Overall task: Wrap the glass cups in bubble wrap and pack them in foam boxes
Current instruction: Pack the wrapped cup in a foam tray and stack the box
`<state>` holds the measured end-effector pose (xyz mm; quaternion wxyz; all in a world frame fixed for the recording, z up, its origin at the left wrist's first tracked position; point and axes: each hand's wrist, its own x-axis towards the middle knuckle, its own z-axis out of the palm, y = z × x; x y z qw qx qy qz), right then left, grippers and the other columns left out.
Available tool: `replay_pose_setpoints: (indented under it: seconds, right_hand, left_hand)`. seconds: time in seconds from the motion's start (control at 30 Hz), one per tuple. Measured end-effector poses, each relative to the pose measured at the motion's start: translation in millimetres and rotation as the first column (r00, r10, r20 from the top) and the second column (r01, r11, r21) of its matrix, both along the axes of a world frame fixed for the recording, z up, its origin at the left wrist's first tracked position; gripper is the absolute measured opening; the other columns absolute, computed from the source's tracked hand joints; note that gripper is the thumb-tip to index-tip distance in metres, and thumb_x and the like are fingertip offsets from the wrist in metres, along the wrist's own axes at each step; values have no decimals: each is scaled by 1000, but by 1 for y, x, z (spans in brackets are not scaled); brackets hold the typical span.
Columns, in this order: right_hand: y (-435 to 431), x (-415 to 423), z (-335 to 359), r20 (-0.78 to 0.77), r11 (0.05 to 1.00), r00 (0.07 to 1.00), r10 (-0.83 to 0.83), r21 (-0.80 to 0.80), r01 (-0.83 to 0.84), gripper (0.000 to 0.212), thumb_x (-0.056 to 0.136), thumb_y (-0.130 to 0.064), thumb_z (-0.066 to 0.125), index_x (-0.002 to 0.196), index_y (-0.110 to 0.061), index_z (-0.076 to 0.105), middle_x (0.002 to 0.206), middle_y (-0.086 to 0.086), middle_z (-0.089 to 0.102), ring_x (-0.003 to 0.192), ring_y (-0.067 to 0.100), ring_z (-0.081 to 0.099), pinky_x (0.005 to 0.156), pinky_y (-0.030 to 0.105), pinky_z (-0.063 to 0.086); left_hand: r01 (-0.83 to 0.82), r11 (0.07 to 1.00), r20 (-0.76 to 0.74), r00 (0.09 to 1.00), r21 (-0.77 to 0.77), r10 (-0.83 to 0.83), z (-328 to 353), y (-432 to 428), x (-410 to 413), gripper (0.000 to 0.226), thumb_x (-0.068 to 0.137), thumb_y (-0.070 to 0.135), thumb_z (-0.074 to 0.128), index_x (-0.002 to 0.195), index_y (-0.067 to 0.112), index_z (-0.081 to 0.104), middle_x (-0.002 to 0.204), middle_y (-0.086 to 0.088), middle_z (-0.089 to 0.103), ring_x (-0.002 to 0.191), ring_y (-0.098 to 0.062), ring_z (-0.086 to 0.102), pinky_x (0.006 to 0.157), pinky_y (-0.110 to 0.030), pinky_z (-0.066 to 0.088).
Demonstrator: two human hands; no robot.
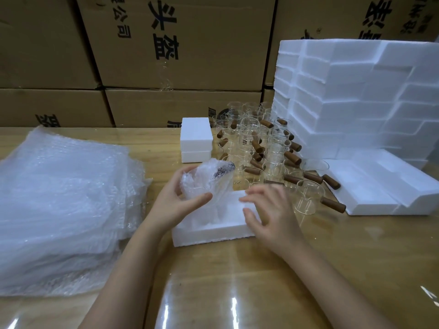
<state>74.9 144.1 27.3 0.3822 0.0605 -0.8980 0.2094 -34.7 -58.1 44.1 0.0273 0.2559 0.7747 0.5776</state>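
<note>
My left hand [177, 200] grips a glass cup wrapped in bubble wrap [205, 178], held just above the open white foam box [209, 230] at the table's middle. The cup's brown handle shows dimly through the wrap at its upper right. My right hand [268, 210] hovers over the box's right edge with fingers spread and slightly blurred, holding nothing. Several bare glass cups with brown wooden handles [261, 148] stand crowded behind the box.
A thick pile of bubble wrap sheets [61, 205] fills the left of the table. Two closed foam boxes [196, 138] are stacked behind. A tall stack of foam pieces [356, 96] and loose foam halves [380, 186] stand at the right. Cardboard cartons [166, 55] form the back wall.
</note>
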Motion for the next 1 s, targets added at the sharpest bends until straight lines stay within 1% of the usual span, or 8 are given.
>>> replay_pose_setpoints:
  seconds: [0.1,0.17,0.27,0.33,0.4,0.73,0.9,1.0]
  right_hand:
    - [-4,-16,24,86,995,995,41,-90,-33,39,91,-36,48,126,-21,58,132,-7,51,124,16,45,107,35,28]
    - [-11,-25,32,180,993,977,110,-57,-102,49,94,-39,50,140,-28,42,147,-17,34,137,3,28,114,29,11]
    - [-24,-37,35,240,987,962,132,58,-150,52,92,-44,48,142,-29,41,149,-18,33,140,-1,17,113,22,-2]
    - [-29,-40,34,237,978,965,115,142,-152,49,90,-47,48,133,-25,53,143,-14,44,140,8,25,114,27,2]
    - [-32,-41,33,217,967,972,93,214,-140,47,89,-51,46,123,-23,61,135,-11,52,138,15,32,115,36,9]
    - [-39,-39,38,331,922,940,79,334,-195,33,97,-34,41,104,-15,67,111,-3,66,120,35,49,102,47,31]
    - [-46,-40,37,377,925,922,84,315,-213,30,100,-28,43,102,-8,65,102,3,63,108,31,47,97,36,34]
    - [-50,-40,40,362,930,925,112,291,-226,30,100,-26,44,101,-5,66,97,7,63,101,32,49,93,36,37]
  left_hand:
    - [29,1000,-25,999,-10,-29,3,-1,1,63,57,60,76,114,63,47,115,40,53,106,7,56,88,-26,48]
    - [48,999,-32,998,-20,-48,2,-2,0,65,59,55,77,117,58,49,118,34,55,110,5,55,95,-30,48]
    - [64,996,-55,996,-64,-67,2,-3,-1,69,61,57,76,124,51,49,122,32,54,112,6,53,95,-23,45]
    - [67,993,-76,994,-93,-75,5,-5,0,64,60,61,72,119,56,47,116,39,52,103,10,53,82,-8,42]
    - [67,991,-69,995,-116,-75,4,-6,0,59,60,60,71,113,60,47,112,38,53,99,5,54,77,-4,42]
    - [90,983,-26,995,-159,-96,9,-7,-3,59,59,59,75,110,68,44,116,42,51,114,17,45,88,-6,36]
    - [187,959,169,974,-211,-153,12,-16,-4,77,70,34,83,133,47,42,140,16,43,133,-8,35,109,-34,35]
    - [202,978,286,942,-60,-177,25,-15,-1,71,73,31,61,141,29,44,148,1,40,137,-15,35,115,-40,29]
